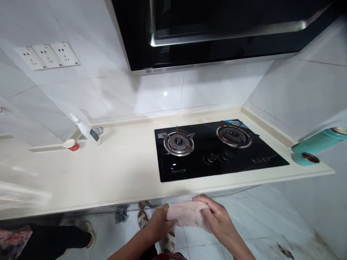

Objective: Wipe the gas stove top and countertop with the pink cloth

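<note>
Here, both of your hands are closed on a pale pink cloth (189,213), held in the air just in front of the near edge of the countertop (114,169), below the level of its surface. Your left hand (158,224) grips the cloth's left end with the fingers curled around it, and your right hand (214,213) lies over the right end, fingers wrapped across the top of the fabric. The cloth is bunched between the two hands and touches nothing else.

Just beyond the cloth, set into the cream countertop, is a black glass gas hob (217,153) with two burners: the left burner (179,142) and the right burner (233,135), with knobs (217,157) near the hob's front edge. Above it hangs a dark range hood (217,32).

On the far left of the countertop, against the wall, a white spray bottle (86,130) lies tilted, and a small white and red cap (71,144) sits near it. Three wall sockets (48,55) sit on the tiled wall above. At the right end, two teal cylinders (314,144) rest at the counter's corner.

On the floor below, your sandalled feet (143,216) show between your arms, and another person's dark trouser leg and shoe (54,238) reaches in from the near left.
</note>
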Demonstrator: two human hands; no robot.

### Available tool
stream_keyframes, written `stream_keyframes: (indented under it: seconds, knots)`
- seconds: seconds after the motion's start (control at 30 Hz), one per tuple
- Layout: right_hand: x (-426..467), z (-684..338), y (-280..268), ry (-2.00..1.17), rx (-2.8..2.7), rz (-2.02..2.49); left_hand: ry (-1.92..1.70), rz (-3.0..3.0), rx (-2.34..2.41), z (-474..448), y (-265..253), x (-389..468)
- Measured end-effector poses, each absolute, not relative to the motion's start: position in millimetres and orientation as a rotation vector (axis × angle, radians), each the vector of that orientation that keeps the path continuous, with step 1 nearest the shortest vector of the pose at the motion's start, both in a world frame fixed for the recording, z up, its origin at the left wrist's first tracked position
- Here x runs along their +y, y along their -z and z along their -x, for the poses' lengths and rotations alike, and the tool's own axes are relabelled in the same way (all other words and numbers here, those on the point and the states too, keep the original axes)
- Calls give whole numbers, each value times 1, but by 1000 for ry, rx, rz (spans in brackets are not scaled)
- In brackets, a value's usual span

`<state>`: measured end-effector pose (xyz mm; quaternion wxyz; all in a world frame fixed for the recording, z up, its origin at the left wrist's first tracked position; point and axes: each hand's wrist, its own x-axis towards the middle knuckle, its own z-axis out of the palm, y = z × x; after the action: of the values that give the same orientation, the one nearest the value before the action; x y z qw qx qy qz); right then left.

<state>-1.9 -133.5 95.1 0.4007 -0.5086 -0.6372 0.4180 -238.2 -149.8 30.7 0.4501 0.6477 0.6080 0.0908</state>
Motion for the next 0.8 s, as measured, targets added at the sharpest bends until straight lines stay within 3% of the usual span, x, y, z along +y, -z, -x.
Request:
stream_keyframes:
  seconds: [0.27, 0.47, 0.67, 0.8]
  knots:
    - [-116, -35, -152, -554, -1622, 1200, -426, -1576, 1226, 208, -67, -97]
    - [-95, -41, -173, -313, -1627, 1014, -668, -1600, 1242, 180, -92, -4]
    - [-88, -20, -82, -596, -2200, 1494, -643, -1740, 1574, 229, -81, 31]
    - [-82, -8, -21, -749, -2230, 1667, -566, -1908, 1670, 252, -55, 11]
